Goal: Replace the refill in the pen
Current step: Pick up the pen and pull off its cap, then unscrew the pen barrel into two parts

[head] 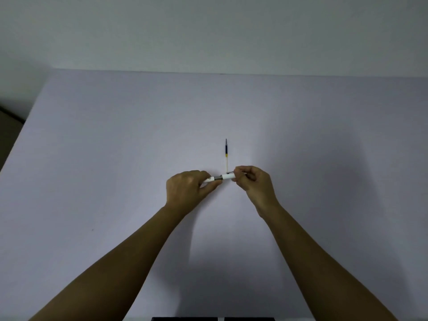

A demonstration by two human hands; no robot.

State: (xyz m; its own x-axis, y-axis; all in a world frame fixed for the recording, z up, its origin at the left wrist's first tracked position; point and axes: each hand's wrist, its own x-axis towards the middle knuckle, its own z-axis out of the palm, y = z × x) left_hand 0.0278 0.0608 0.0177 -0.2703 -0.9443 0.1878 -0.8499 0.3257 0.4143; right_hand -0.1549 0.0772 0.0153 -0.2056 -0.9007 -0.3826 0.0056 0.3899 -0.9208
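A white pen is held level between both hands above the table, with a metal threaded section showing at its middle. My left hand grips the pen's left part. My right hand pinches the right part, where a clip shows by the fingertips. A loose refill lies on the table just beyond the hands, pointing away from me; it has a grey tip, dark ink, a yellowish band and a clear tube. Its near end is hidden behind the pen.
The table is a plain pale lilac surface that meets a white wall at the back. Its left edge drops to a dark floor. Something black peeks in at the bottom edge.
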